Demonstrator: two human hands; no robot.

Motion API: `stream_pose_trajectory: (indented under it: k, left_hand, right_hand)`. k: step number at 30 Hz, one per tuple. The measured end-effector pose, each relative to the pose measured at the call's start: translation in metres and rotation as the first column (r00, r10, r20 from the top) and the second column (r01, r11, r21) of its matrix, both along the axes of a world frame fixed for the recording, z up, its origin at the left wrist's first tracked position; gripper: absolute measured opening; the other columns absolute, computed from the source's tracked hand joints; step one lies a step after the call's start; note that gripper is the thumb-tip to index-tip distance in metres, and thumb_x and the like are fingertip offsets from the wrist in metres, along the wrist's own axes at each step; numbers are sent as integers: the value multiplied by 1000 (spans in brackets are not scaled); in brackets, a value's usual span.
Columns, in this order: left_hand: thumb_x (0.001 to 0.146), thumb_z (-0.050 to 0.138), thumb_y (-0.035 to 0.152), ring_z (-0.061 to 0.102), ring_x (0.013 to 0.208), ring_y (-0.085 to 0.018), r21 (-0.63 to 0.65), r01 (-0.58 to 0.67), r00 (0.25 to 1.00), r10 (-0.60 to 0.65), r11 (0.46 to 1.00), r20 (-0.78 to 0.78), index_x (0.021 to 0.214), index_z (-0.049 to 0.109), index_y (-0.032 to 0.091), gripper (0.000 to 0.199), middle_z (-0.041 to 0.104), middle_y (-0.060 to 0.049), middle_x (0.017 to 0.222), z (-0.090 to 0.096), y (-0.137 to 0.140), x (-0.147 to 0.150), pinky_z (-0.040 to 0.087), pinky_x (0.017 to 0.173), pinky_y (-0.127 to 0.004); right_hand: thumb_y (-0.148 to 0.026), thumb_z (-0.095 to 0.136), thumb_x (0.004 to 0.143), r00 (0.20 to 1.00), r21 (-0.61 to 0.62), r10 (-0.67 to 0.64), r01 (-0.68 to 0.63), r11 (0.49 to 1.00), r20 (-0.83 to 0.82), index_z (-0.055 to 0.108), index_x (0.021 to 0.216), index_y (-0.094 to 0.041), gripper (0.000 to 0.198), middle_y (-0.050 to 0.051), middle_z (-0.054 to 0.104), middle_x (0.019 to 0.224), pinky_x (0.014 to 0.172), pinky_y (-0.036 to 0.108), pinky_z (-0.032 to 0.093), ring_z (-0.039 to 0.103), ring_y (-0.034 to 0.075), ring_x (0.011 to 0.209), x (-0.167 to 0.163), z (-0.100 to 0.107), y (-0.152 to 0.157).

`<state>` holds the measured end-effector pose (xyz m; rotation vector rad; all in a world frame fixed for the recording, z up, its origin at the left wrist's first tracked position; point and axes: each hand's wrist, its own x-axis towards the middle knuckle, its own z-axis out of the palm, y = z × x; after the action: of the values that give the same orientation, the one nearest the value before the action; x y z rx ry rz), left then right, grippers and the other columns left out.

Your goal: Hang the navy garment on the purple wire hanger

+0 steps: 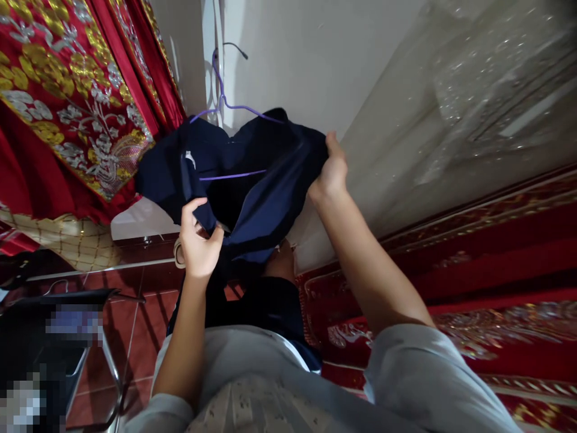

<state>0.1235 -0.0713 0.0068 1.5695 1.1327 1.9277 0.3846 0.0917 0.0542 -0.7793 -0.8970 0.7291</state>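
A dark navy garment (274, 198) with a wide collar hangs on a purple hanger (234, 107) against the wall. The hanger's hook is caught at a dark wire near the top, and its lower bar shows through the open front. Fingers and thumb of my left hand (199, 243) are bent around the garment's front edge, below a small white label. My right hand (333, 171) grips the garment's outer edge at the right shoulder; its fingers are mostly hidden behind the cloth.
Red cloth with gold and silver embroidery (81, 90) hangs at the left. At lower left stands a dark chair (110, 355) with a metal frame on red floor tiles (144, 325). Clear plastic sheeting (478, 102) covers the right wall, above red patterned fabric (509, 252).
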Motion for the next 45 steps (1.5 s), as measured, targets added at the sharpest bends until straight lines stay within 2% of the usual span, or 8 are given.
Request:
stream_pose_trajectory:
  k: [3, 6, 8, 11, 13, 15, 32, 45]
  left_hand:
    - [73, 81, 13, 65, 76, -13, -80, 138, 988, -132, 987, 76, 127, 60, 21, 58, 65, -3, 102, -4, -4, 3, 53, 66, -22]
    - [72, 91, 24, 68, 85, -15, -56, 222, 963, -210, 973, 166, 127, 61, 23, 63, 66, -3, 103, 0, -9, 5, 57, 73, -24]
    - [75, 92, 29, 69, 90, -16, -40, 249, 948, -235, 968, 217, 130, 60, 26, 64, 66, -3, 103, 3, -14, 7, 59, 77, -26]
    - [77, 92, 34, 69, 88, -16, -14, 269, 937, -258, 963, 234, 133, 58, 30, 66, 64, -3, 105, 7, -24, 10, 59, 76, -25]
    - [78, 92, 36, 67, 83, -14, 4, 274, 939, -268, 962, 216, 134, 57, 32, 67, 61, -3, 105, 8, -30, 12, 58, 72, -24]
    - [79, 91, 36, 64, 77, -12, 16, 291, 936, -289, 956, 203, 134, 57, 33, 65, 59, -2, 103, 8, -35, 12, 56, 66, -21]
    - [81, 90, 34, 58, 76, -9, 5, 378, 890, -364, 926, 275, 140, 51, 37, 71, 56, -3, 109, 0, -43, 25, 56, 66, -19]
    - [84, 85, 39, 60, 76, -10, 7, 184, 948, -179, 983, 265, 134, 52, 33, 60, 58, -4, 114, -8, -44, 20, 59, 71, -23]
  right_hand:
    - [-48, 49, 96, 980, -16, -196, 196, 980, 16, 66, 107, -19, 36, 8, 70, 118, 109, 43, 54, 67, 21, 122, -7, -13, -25]
    - [-38, 53, 94, 821, 163, -561, 542, 824, 107, 64, 107, -20, 25, 8, 66, 114, 107, 40, 51, 66, 20, 112, -31, -25, -67]
    - [-39, 47, 99, 785, 176, -606, 583, 793, 129, 62, 99, -21, 23, 7, 64, 104, 98, 37, 53, 66, 19, 104, -56, -36, -104]
    - [-42, 48, 103, 952, 91, -80, 55, 994, 294, 59, 79, -21, 34, 1, 60, 73, 71, 29, 51, 61, 15, 69, -93, -58, -158]
    - [-44, 56, 101, 854, -67, 365, -368, 928, 370, 59, 76, -20, 35, 0, 60, 65, 62, 27, 45, 56, 13, 60, -112, -72, -183]
    - [-44, 60, 101, 761, -157, 540, -521, 839, 360, 58, 76, -20, 35, -1, 61, 64, 59, 26, 41, 54, 11, 57, -124, -81, -193]
    - [-33, 61, 93, 895, -110, 432, -421, 900, 111, 57, 61, -19, 36, -4, 51, 50, 51, 23, 36, 40, 7, 44, -122, -61, -193]
    - [-59, 55, 98, 802, -309, 573, -508, 804, 171, 51, 80, -22, 41, -7, 48, 56, 47, 23, 35, 42, 9, 45, -127, -60, -199]
